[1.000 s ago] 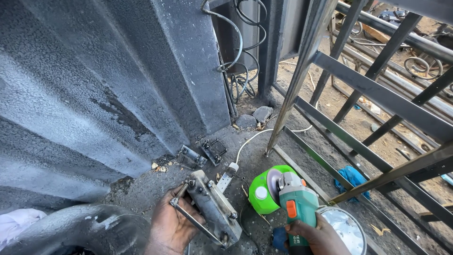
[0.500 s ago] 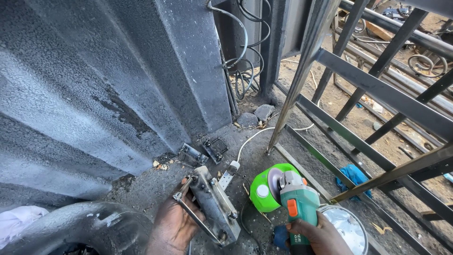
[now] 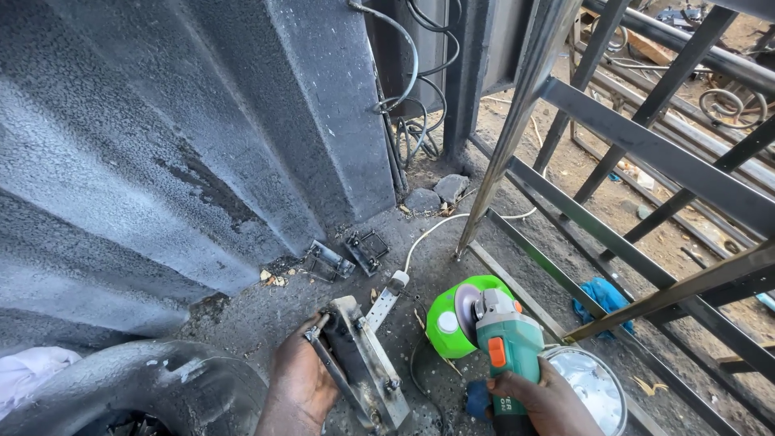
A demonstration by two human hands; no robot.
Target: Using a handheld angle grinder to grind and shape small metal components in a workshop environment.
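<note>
Left hand point(image 3: 300, 390) grip closed on the near-left edge of a grey metal bracket point(image 3: 361, 367) lying on the concrete floor point(image 3: 266, 311). Right hand point(image 3: 549, 402) grip wrapped around the body of a green angle grinder point(image 3: 502, 339); its disc sits just beyond the fingers, above a bright green round lid point(image 3: 442, 319). Just right of that grip: a shiny metal bowl point(image 3: 593, 387). Beyond the left grip: two small black clamps point(image 3: 347, 257) near the foot of a black corrugated panel point(image 3: 178, 137). White cable point(image 3: 436, 230) runs between both grips. A black steel gate frame point(image 3: 646, 161) lies to the right.
</note>
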